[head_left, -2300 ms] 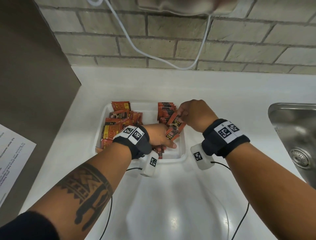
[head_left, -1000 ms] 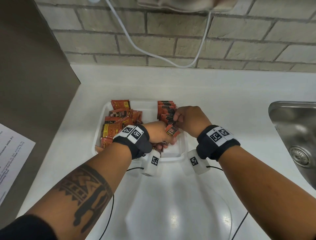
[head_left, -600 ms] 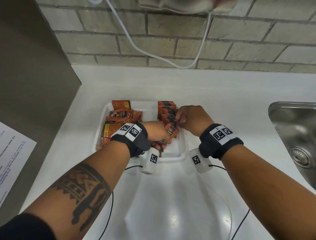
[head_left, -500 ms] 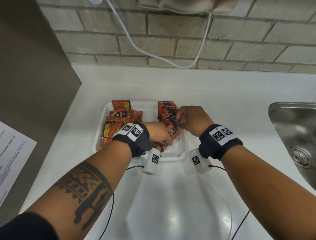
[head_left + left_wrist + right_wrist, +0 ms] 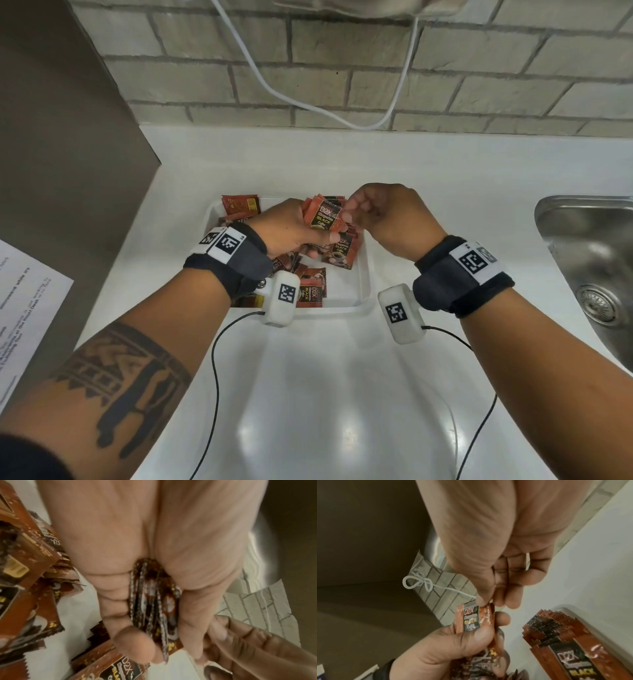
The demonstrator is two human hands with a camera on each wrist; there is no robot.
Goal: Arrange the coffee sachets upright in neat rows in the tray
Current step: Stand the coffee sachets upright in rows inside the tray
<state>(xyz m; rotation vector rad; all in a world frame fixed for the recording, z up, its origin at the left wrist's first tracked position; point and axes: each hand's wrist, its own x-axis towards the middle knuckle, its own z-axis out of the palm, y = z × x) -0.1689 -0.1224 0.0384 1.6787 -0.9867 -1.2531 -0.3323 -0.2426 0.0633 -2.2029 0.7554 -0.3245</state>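
Coffee sachets, small orange-red foil packets printed "D2X Black Coffee", are being gathered above the shallow white plastic tray (image 5: 365,274) sitting on the white bench (image 5: 342,394). A bundle of sachets (image 5: 323,215) is sitting in the left hand (image 5: 291,228), thumb and curled fingers clamping it edge-on; half a second ago that hand was low inside the tray, and it is now lifted above it. The right hand (image 5: 383,219), earlier down at the standing row of sachets (image 5: 556,627) by the tray's far right wall, is now raised and pinching the bundle's top corner with thumb and forefinger. Loose sachets (image 5: 313,287) are lying flat near the tray's front wall.
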